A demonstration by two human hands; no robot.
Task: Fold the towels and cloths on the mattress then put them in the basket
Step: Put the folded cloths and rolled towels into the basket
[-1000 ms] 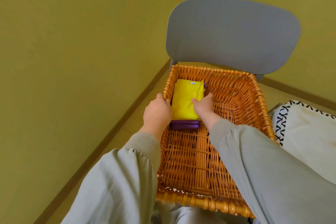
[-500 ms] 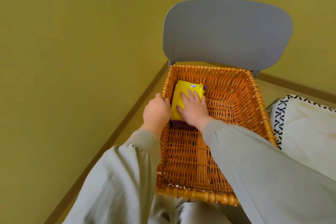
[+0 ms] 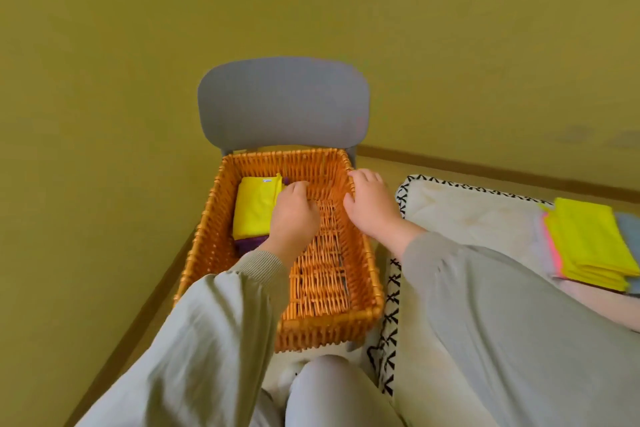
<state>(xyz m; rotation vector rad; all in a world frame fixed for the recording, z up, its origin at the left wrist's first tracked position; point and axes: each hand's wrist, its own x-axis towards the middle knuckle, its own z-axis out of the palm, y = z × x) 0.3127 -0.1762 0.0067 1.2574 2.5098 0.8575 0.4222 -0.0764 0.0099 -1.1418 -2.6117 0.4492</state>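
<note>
An orange wicker basket (image 3: 367,253) stands on a grey chair. In its far left corner lies a folded yellow cloth (image 3: 254,208) on top of a folded purple cloth (image 3: 247,243). My left hand (image 3: 294,215) hovers inside the basket just right of the yellow cloth, fingers loosely curled, holding nothing. My right hand (image 3: 370,204) is over the basket's right rim with relaxed fingers, also holding nothing. On the mattress (image 3: 467,215) at the right lies a stack of cloths (image 3: 588,243), yellow on top with pink and blue edges showing beneath.
The grey chair back (image 3: 282,104) rises behind the basket against an olive-yellow wall. The mattress cover is white with a black cross-stitch border and lies right beside the basket. My knees fill the lower part of the view.
My right hand left the yellow cloth and moved right to the basket's right rim. My left hand came off the left rim into the basket. The view swung right, revealing the stack.
</note>
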